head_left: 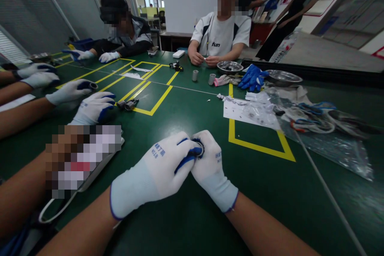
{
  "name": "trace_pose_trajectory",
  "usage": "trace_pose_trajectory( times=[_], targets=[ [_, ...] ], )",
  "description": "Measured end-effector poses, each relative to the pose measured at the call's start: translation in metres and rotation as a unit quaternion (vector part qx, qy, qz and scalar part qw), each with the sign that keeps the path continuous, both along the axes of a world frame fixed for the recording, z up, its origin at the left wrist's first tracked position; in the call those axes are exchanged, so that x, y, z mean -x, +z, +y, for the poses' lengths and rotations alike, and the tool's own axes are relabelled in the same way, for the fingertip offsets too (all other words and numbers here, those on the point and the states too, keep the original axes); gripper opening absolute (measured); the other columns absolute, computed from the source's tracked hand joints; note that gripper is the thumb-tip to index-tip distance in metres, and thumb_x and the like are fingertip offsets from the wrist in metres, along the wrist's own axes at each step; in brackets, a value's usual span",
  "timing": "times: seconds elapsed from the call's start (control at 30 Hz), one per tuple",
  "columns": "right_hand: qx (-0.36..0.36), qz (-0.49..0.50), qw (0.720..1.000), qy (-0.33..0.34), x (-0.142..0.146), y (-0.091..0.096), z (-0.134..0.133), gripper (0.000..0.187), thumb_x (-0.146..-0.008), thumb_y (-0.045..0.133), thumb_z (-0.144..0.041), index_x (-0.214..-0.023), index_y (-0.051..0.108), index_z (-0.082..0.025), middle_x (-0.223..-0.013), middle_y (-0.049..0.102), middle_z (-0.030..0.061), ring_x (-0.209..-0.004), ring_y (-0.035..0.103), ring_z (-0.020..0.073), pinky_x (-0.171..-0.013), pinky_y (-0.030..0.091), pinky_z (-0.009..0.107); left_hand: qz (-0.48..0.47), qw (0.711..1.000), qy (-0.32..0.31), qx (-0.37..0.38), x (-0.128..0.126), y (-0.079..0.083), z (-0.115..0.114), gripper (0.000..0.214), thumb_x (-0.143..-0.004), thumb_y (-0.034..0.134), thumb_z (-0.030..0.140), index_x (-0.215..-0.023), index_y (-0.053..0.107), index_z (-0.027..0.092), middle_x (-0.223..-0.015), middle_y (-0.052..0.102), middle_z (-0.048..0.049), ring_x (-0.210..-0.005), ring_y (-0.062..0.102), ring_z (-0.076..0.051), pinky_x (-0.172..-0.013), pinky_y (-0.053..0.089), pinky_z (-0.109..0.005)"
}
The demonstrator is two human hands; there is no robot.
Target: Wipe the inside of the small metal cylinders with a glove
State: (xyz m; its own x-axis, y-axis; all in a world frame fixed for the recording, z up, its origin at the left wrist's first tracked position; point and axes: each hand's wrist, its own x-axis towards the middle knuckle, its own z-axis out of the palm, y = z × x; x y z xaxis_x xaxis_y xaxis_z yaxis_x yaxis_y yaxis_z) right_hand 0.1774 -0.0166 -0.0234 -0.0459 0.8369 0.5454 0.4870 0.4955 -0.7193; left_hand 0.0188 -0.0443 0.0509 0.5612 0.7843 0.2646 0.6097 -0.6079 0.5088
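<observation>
My left hand (165, 166), in a white glove with blue fingertips, meets my right hand (208, 162) just above the green table. The fingers of both are closed around a small round metal part (199, 149). Only its curved, shiny rim shows between the gloves; the rest is hidden, so I cannot tell its exact kind. My left thumb and fingers press at the rim, while my right fingers wrap the far side.
Beyond my hands stand two grey metal cylinders (195, 75). White paper (249, 113), plastic bags and gloves lie at right. Dark metal cylinders (128, 105) lie at left, near a co-worker's gloved hands (93, 108) and a power strip (90, 160). Another person sits opposite.
</observation>
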Motion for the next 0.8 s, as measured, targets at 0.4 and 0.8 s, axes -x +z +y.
trace_pose_trajectory(
  times=[0.4, 0.8],
  targets=[
    [-0.014, 0.100, 0.995, -0.013, 0.004, 0.003, 0.000, 0.010, -0.095, 0.064, -0.023, -0.105, 0.063, -0.024, -0.102, 0.065, 0.0082, -0.095, 0.069, 0.0256, -0.082, 0.059, 0.042, -0.093, 0.989, 0.110, -0.027, -0.001, -0.008, 0.008, 0.033, -0.102, 0.053, 0.020, -0.134, 0.062, 0.020, -0.115, 0.069, -0.0083, -0.103, 0.070, -0.023, -0.090, 0.061, -0.038],
    [0.031, 0.110, 0.993, -0.016, 0.008, 0.008, -0.007, 0.006, -0.094, 0.063, -0.023, -0.092, 0.058, -0.025, -0.087, 0.069, 0.0037, -0.080, 0.070, 0.0228, -0.073, 0.056, 0.036, -0.073, 0.983, 0.091, -0.143, 0.002, -0.005, 0.000, 0.033, -0.102, 0.055, 0.018, -0.134, 0.062, 0.016, -0.112, 0.070, -0.0090, -0.097, 0.069, -0.021, -0.081, 0.061, -0.032]
  ],
)
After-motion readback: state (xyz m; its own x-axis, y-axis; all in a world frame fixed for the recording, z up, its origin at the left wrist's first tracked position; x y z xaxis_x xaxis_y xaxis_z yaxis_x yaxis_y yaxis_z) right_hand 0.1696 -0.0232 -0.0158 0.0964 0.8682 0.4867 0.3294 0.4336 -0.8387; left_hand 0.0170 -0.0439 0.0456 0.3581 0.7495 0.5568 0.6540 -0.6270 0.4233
